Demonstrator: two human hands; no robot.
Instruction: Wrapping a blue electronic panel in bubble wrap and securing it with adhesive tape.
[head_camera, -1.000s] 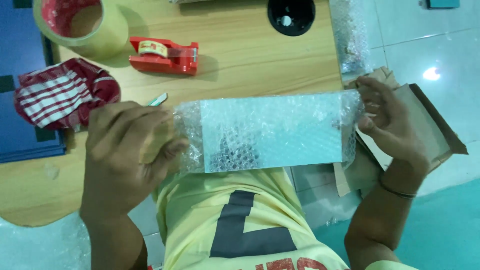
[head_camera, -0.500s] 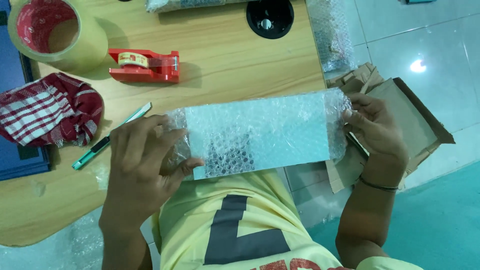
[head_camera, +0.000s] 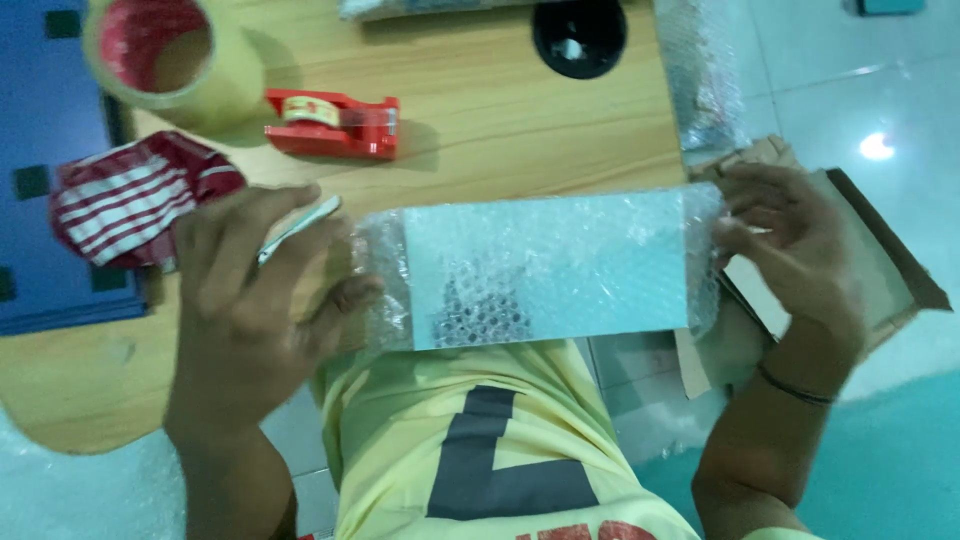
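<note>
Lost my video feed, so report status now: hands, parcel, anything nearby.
Left hand and right hand grip opposite ends of the bubble-wrapped parcel. Parcel level, at the table edge. Red tape dispenser and tape roll behind it.

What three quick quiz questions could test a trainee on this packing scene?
1. True or false: both hands grip the bubble-wrapped box.
2. What lies nearer the red tape dispenser: A) tape roll, B) cardboard box?
3. Which hand holds the wrap's end beside the striped cloth?

Key: 1 true; 2 A; 3 left hand, while the right hand holds the other end.
</note>
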